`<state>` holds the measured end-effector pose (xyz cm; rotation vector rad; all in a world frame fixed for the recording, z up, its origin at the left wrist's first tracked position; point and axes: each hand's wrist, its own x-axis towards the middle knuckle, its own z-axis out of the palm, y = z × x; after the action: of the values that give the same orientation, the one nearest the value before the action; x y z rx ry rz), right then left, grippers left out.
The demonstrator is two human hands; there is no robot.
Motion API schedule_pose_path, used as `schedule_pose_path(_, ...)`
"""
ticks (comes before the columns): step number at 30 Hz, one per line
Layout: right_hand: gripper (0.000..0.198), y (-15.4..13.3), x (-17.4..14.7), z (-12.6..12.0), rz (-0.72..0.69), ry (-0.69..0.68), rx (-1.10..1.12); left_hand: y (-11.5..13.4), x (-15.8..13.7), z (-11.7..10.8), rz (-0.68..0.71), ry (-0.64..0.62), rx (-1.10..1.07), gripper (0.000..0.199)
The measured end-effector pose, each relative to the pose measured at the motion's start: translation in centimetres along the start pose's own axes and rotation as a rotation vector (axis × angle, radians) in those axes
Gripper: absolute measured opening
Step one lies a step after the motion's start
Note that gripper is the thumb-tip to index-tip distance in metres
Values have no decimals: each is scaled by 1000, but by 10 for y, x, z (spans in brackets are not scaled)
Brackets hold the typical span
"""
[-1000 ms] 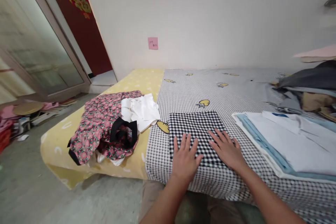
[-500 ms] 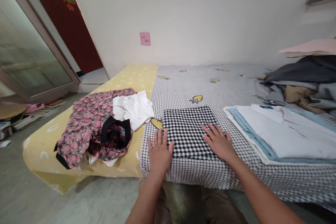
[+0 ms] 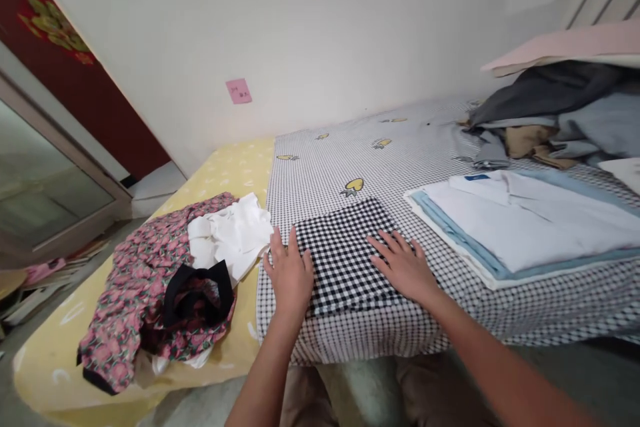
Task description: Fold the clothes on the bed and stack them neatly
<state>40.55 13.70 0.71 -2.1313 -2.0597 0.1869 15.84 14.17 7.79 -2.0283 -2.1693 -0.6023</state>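
A black-and-white checked cloth (image 3: 345, 250), folded into a flat rectangle, lies near the front edge of the bed. At its left edge rests my left hand (image 3: 291, 273), fingers spread and pointing away from me. My right hand (image 3: 403, 265) lies flat over the cloth's right side, fingers also apart. Neither hand grips anything. Left of the cloth, a pink floral garment with a black collar (image 3: 150, 280) is spread loosely, and a crumpled white garment (image 3: 233, 230) overlaps it. To the right, a folded white collared shirt (image 3: 540, 227) tops a flat stack with light blue fabric beneath.
The bed carries a yellow sheet (image 3: 235, 170) at left and a checked, pineapple-print sheet (image 3: 325, 167) beside it. Dark and grey clothes (image 3: 545, 100) are heaped at the far right under a pink board-like item (image 3: 570, 47). A pink note (image 3: 239, 91) sticks to the wall.
My view has turned to the right and tilted. Both hands stay flat at the two sides of the checked cloth, which keeps its folded shape.
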Motion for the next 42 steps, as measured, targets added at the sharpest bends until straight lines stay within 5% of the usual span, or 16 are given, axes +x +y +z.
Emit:
schedule_pose_path(3, 73, -2, 0, -2, 7, -5, 14, 2, 15, 16, 159, -56, 31, 55)
schedule_pose_path(8, 73, -2, 0, -2, 1, 1, 26, -10, 24, 49, 48, -289, 35, 57)
schedule_pose_path(42, 71, -2, -1, -2, 21, -14, -46, -6, 17, 54, -2, -197, 39, 59)
